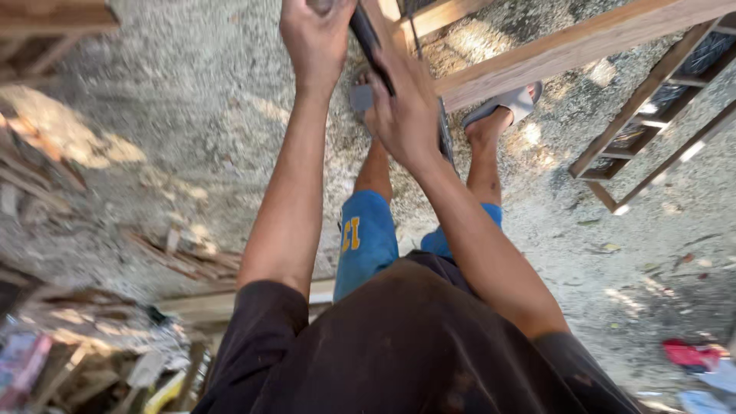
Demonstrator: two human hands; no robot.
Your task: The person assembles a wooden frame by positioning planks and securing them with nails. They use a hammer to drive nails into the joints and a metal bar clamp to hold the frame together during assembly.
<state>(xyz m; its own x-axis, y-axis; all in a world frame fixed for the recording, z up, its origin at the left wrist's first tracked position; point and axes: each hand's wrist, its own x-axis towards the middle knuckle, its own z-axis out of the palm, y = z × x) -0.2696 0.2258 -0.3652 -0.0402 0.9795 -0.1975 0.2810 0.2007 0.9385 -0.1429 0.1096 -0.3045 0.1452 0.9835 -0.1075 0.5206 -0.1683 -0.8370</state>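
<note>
Head view, looking straight down the body: both arms reach forward over a gravel ground. The left hand is clenched around the upper end of a dark, narrow tool, its top cut off by the frame edge. The right hand grips the same tool lower down, fingers wrapped over it, just above the person's feet in grey sandals. What kind of tool it is I cannot tell; it runs at a slant from the left hand down past the right one, close beside a long wooden beam that crosses the top right.

The main risk, as I judge it, is the tool slipping or glancing off the wood and dropping toward the open-toed feet directly under it. A wooden frame lies to the right and scrap wood to the left, so a stumble backward on loose gravel is also possible.
</note>
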